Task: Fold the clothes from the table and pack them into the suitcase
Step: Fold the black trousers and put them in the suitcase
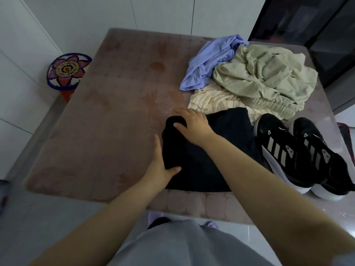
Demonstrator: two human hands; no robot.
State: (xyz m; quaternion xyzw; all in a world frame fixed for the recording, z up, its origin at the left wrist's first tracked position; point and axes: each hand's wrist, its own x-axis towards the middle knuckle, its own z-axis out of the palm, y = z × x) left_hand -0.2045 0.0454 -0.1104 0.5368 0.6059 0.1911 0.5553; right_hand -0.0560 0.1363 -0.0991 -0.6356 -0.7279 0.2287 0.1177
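A black garment point(211, 160) lies bunched at the near right of the table point(107, 131), which is covered in a pinkish plush cloth. My left hand point(161, 166) lies along the garment's left edge with straight fingers, and its thumb is hooked over the cloth. My right hand point(192, 125) grips the garment's far left corner, with a fold bulging between thumb and fingers. Behind it lie a cream ruffled garment point(209, 98), a pale green garment point(265, 77) and a light blue garment point(207, 62), all crumpled. No suitcase is clearly in view.
A pair of black sneakers point(299, 154) with white soles sits at the table's near right corner, touching the black garment. A flower-patterned stool point(67, 71) stands left of the table. A dark cabinet point(317, 35) rises at the back right. A red-edged object point(345, 137) shows past the right edge.
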